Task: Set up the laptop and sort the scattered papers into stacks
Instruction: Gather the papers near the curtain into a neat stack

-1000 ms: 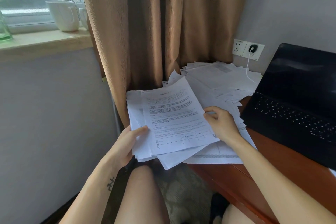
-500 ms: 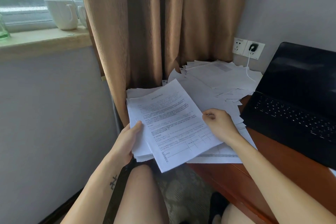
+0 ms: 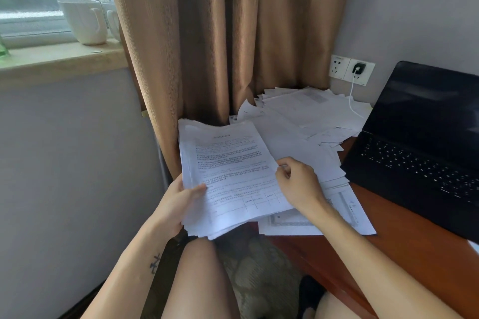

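A stack of printed papers (image 3: 228, 163) hangs off the left end of the red-brown desk (image 3: 404, 248), above my knee. My left hand (image 3: 178, 199) grips the stack's left edge, thumb on top. My right hand (image 3: 298, 184) pinches its right edge with curled fingers. Loose white papers (image 3: 305, 109) lie scattered over the desk's far corner and under the stack. An open black laptop (image 3: 425, 147) with a dark screen sits on the right.
A white cable (image 3: 352, 96) runs from a wall socket (image 3: 359, 70) down over the papers. A brown curtain (image 3: 228, 33) hangs behind the desk. White mugs (image 3: 83, 21) stand on the windowsill at the left. Carpet lies below.
The top sheet, skewed a second ago, now lies squared on the stack. My left thumb has moved onto the top sheet. The stack sits a little closer to me.
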